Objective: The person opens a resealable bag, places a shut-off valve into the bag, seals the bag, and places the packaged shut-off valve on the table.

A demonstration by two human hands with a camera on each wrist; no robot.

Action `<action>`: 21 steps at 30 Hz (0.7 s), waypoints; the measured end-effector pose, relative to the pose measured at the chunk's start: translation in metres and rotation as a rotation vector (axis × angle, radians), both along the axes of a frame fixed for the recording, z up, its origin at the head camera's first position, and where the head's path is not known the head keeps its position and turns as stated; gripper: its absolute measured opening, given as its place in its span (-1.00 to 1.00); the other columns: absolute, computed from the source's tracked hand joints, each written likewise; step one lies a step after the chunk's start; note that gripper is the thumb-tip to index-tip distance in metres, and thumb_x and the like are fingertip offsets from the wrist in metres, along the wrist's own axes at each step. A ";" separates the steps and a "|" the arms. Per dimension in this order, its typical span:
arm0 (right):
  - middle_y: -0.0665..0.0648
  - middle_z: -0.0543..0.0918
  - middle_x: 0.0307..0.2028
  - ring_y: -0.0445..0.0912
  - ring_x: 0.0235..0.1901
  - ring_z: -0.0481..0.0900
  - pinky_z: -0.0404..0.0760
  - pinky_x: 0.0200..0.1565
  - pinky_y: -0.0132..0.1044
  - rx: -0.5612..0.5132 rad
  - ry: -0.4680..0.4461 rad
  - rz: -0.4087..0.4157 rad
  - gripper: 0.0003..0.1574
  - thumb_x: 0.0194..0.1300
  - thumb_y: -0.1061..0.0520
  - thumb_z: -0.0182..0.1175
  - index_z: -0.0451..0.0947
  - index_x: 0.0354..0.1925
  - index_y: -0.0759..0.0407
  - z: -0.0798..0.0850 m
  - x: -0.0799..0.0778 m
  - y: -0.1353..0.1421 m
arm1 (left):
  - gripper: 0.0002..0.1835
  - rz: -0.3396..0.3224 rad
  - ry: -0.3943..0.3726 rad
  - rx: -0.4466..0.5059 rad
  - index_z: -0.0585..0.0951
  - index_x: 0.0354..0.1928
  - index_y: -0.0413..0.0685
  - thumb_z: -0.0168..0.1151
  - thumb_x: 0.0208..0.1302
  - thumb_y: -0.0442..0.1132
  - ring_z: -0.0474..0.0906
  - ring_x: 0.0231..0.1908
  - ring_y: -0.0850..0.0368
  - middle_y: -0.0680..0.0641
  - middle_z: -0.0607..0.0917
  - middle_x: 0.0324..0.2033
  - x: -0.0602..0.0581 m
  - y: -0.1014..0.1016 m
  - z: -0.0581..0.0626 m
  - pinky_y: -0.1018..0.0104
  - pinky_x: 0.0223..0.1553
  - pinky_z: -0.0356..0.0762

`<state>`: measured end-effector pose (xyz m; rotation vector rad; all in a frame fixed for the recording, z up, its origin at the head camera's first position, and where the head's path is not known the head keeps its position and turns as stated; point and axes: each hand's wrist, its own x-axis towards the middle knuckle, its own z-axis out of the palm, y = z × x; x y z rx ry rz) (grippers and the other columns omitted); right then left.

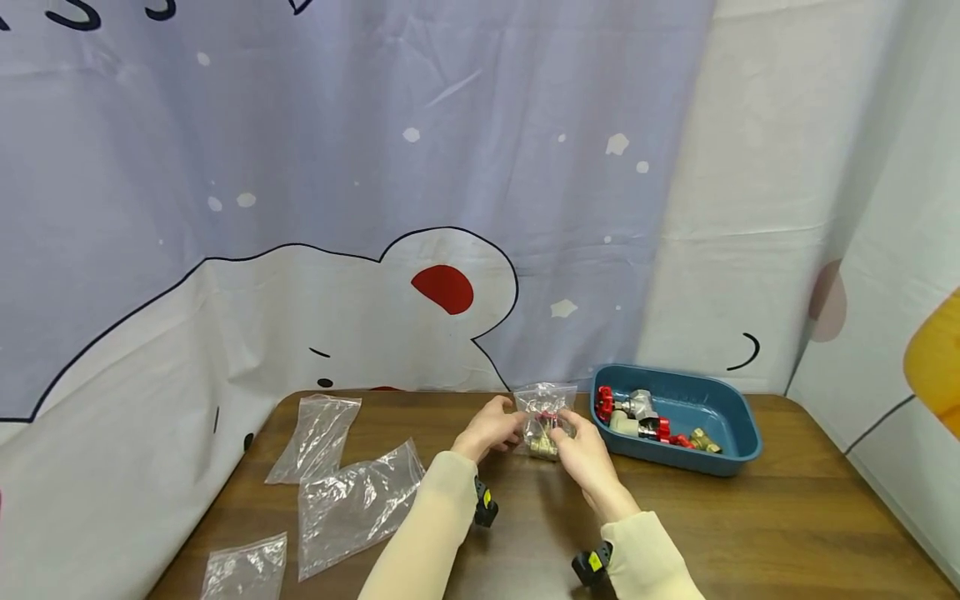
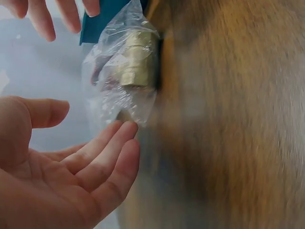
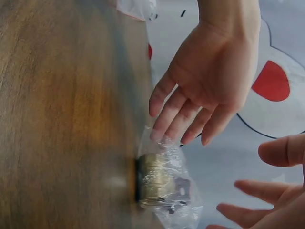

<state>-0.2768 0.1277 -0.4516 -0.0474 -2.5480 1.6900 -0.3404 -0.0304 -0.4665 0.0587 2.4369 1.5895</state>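
A brass valve (image 2: pixel 138 59) with a reddish handle sits inside a clear plastic bag (image 1: pixel 553 398) at the back of the table, between the two hands. To its left is the left hand (image 1: pixel 491 429), fingers extended, with the fingertips at the bag's side; the left wrist view cannot settle whether they touch it. On the bag's other side the right hand (image 1: pixel 581 450) is held with fingers spread and loosely bent. In the right wrist view, a gap shows between the right fingertips (image 3: pixel 244 185) and the valve. Neither hand grips anything.
A blue tray (image 1: pixel 738 458) right of the bag contains several valves and fittings, some with red handles (image 1: pixel 604 403). Three clear plastic bags lie on the left: one at the back (image 1: pixel 315 437), a larger one (image 1: pixel 360 508), and one in front (image 1: pixel 247 571). A printed curtain hangs behind the table.
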 end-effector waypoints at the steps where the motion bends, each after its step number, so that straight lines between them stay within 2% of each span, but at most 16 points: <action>1: 0.40 0.41 0.26 0.23 0.31 0.27 0.22 0.28 0.15 -0.001 0.012 0.007 -0.43 0.30 0.24 0.08 0.40 0.26 0.40 0.001 0.002 0.000 | -0.45 -0.006 0.004 -0.006 0.33 0.28 -0.29 0.19 0.38 -0.14 0.66 -0.26 -0.07 -0.15 0.69 -0.28 0.001 -0.002 0.002 0.02 -0.23 0.62; 5: 0.36 0.51 0.19 0.20 0.22 0.37 0.31 0.20 0.11 -0.008 0.064 0.032 -0.53 0.27 0.29 0.10 0.52 0.16 0.35 0.005 0.008 -0.003 | -0.49 -0.040 0.050 -0.059 0.40 0.25 -0.26 0.18 0.38 -0.12 0.65 -0.21 -0.12 -0.18 0.67 -0.20 0.005 -0.012 0.009 0.00 -0.25 0.62; 9: 0.32 0.55 0.15 0.17 0.21 0.40 0.31 0.21 0.10 -0.006 0.104 0.050 -0.57 0.26 0.30 0.13 0.58 0.10 0.31 0.007 0.012 -0.007 | -0.58 -0.079 0.105 -0.090 0.46 0.20 -0.23 0.13 0.40 -0.15 0.63 -0.16 -0.17 -0.22 0.66 -0.17 0.015 -0.027 0.016 0.07 -0.30 0.62; 14: 0.27 0.58 0.12 0.14 0.19 0.43 0.32 0.21 0.09 0.024 0.147 0.081 -0.64 0.24 0.29 0.16 0.63 0.02 0.24 0.005 0.016 -0.015 | -0.69 -0.124 0.165 -0.102 0.53 0.08 -0.22 0.14 0.40 -0.21 0.63 -0.30 -0.06 -0.13 0.66 -0.26 0.034 -0.054 0.023 0.24 -0.44 0.56; 18: 0.23 0.66 -0.04 0.07 0.01 0.56 0.45 0.02 -0.05 0.026 0.174 0.114 -0.67 0.24 0.29 0.16 0.64 -0.01 0.21 0.003 0.019 -0.024 | -0.73 -0.129 0.205 -0.138 0.56 0.05 -0.21 0.13 0.41 -0.23 0.58 -0.40 0.00 -0.09 0.62 -0.33 0.050 -0.083 0.028 0.28 -0.47 0.51; 21: 0.20 0.67 -0.10 0.03 -0.11 0.61 0.50 -0.12 -0.15 -0.002 0.193 0.154 -0.69 0.24 0.32 0.14 0.63 -0.04 0.20 0.002 0.021 -0.031 | -0.75 -0.114 0.199 -0.148 0.57 0.04 -0.20 0.11 0.43 -0.22 0.59 -0.31 -0.05 -0.06 0.63 -0.30 0.061 -0.106 0.030 0.28 -0.44 0.52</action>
